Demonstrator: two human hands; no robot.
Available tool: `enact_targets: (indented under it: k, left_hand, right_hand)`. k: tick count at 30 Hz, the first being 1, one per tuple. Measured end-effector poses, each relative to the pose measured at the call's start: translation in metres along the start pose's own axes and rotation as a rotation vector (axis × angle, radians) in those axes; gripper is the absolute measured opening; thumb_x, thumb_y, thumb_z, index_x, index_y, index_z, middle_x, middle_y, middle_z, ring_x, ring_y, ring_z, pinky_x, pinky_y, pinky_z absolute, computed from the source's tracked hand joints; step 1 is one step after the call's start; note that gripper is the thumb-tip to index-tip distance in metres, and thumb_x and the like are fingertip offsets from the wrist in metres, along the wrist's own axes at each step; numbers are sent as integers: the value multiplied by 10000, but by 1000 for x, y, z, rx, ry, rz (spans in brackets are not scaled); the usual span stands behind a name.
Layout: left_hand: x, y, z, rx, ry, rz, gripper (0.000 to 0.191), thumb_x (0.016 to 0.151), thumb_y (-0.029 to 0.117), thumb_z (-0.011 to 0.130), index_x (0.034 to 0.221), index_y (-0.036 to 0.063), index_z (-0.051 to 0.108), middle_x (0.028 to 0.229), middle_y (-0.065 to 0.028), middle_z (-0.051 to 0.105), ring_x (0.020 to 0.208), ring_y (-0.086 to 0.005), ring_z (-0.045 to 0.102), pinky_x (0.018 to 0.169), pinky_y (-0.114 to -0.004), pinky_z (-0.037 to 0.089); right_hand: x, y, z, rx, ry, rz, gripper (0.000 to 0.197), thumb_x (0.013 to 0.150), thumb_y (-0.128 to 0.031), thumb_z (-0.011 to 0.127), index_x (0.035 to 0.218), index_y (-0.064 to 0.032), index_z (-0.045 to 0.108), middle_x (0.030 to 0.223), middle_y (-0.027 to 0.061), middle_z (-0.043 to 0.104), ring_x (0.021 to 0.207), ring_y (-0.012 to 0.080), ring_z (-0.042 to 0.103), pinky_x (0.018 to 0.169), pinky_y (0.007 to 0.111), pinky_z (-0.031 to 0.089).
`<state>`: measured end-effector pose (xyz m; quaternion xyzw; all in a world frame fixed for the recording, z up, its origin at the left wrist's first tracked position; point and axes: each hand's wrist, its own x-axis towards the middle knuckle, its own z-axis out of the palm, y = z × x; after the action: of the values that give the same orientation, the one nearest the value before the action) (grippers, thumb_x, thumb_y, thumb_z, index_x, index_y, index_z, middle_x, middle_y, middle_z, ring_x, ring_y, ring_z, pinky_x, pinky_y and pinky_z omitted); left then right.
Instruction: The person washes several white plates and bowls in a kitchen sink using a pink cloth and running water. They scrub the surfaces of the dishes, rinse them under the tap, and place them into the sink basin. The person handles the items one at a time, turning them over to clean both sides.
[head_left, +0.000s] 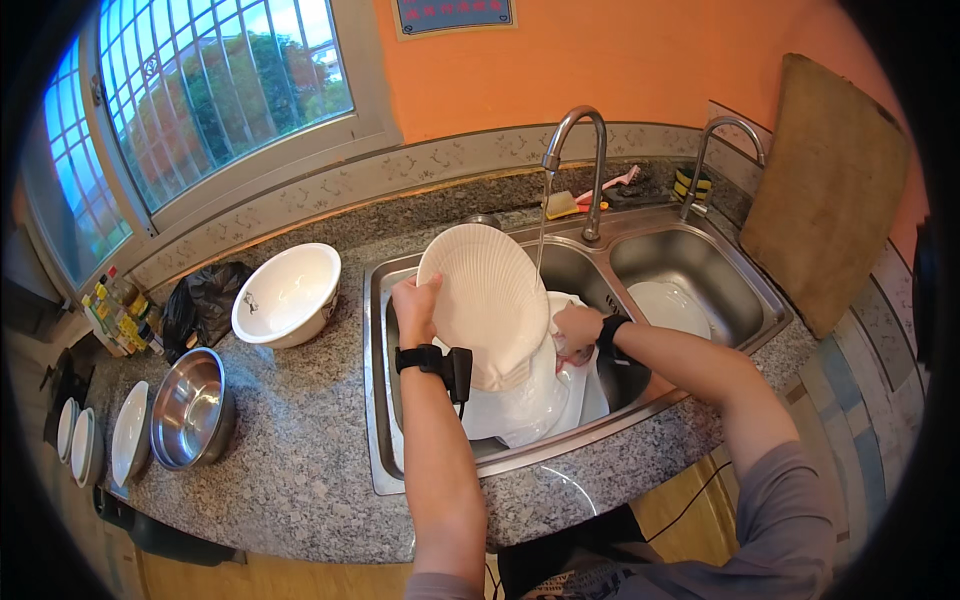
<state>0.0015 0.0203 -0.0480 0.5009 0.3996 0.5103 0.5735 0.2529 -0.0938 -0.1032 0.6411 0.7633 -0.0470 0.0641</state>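
Observation:
My left hand (417, 307) grips the left edge of a cream, shell-shaped ribbed plate (484, 300), held tilted over the left basin of a steel double sink (386, 469). Water runs from the curved faucet (598, 172) close by the plate's right edge. My right hand (579, 328) is low in that basin, right of the plate, its fingers curled near a reddish, netted thing (574, 355); whether it holds that is unclear. White dishes (517, 421) lie in the basin beneath. A white plate (669, 307) rests in the right basin.
On the granite counter left of the sink stand a white bowl (289, 296), a steel bowl (189, 409), smaller white dishes (130, 433), a black bag (202, 304) and bottles (124, 315). Behind the sink lie a brush (562, 204) and sponges (691, 184). A large board (829, 187) leans at right.

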Motion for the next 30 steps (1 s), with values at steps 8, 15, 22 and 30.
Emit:
enact_targets:
  k: [8, 15, 22, 30]
  left_hand:
    - [-6, -19, 8, -41, -124, -51, 214, 790, 55, 619, 919, -114, 595, 814, -128, 639, 637, -181, 624, 566, -305, 515]
    - [-9, -23, 19, 62, -153, -126, 205, 810, 71, 598, 909, -109, 598, 808, -124, 642, 653, -178, 628, 559, -291, 504]
    - [-5, -22, 19, 198, -166, -63, 291, 854, 211, 586, 840, -77, 628, 713, -43, 608, 613, -94, 534, 540, -265, 428]
    - [-7, -24, 17, 112, -212, -13, 326, 903, 250, 523, 887, -58, 628, 755, -30, 605, 647, -85, 509, 571, -257, 425]
  right_hand:
    - [18, 20, -68, 703, 683, 263, 317, 632, -135, 652, 893, 27, 570, 791, 205, 612, 733, 334, 614, 645, 376, 484]
    - [48, -30, -10, 797, 555, 272, 593, 719, -149, 619, 1225, 43, 377, 972, 223, 572, 903, 361, 554, 884, 453, 385]
    - [75, -34, -15, 725, 796, -35, 453, 691, 29, 550, 1131, 12, 441, 1043, 214, 512, 952, 359, 514, 806, 384, 425]
    - [34, -82, -51, 790, 525, -382, 471, 726, 12, 615, 1170, -46, 469, 1016, 141, 463, 875, 278, 568, 727, 336, 495]
